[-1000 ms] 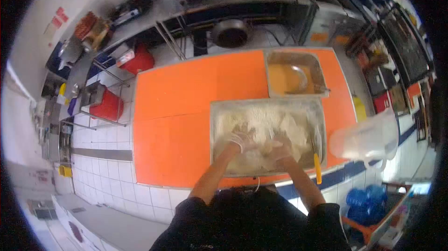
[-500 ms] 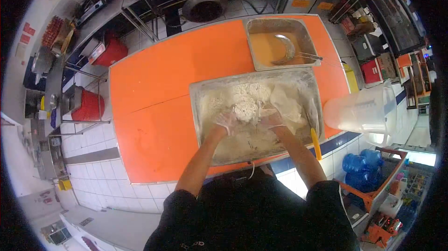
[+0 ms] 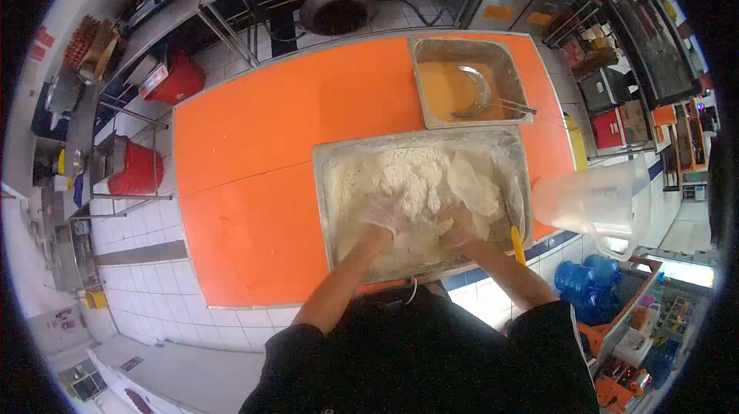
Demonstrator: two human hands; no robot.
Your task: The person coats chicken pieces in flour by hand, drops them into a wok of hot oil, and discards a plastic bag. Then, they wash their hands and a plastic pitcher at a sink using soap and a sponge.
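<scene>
A metal tray (image 3: 321,206) holds pale flour, with lumpy flour-coated pieces (image 3: 416,175) heaped toward its far middle. My left hand (image 3: 390,215), in a thin clear glove, is low in the flour in front of the heap, fingers stretched out and slightly blurred. To its right, my right hand (image 3: 459,227) is also down at the flour; motion smears its fingers, and whether anything is between them does not show. Beyond it lies a pale translucent sheet (image 3: 472,184). A tool with a yellow handle (image 3: 517,245) leans over the tray's right side.
Behind the tray, a metal pan (image 3: 422,98) contains orange-yellow liquid and a wire strainer (image 3: 481,90). A clear plastic pitcher (image 3: 593,202) stands at the right of the orange table (image 3: 246,206). A dark wok (image 3: 339,12) is beyond the far edge.
The rounded clump between my hands has broken up and spread into the heap. My left hand has moved right and nearer me; my right hand has shifted slightly nearer me.
</scene>
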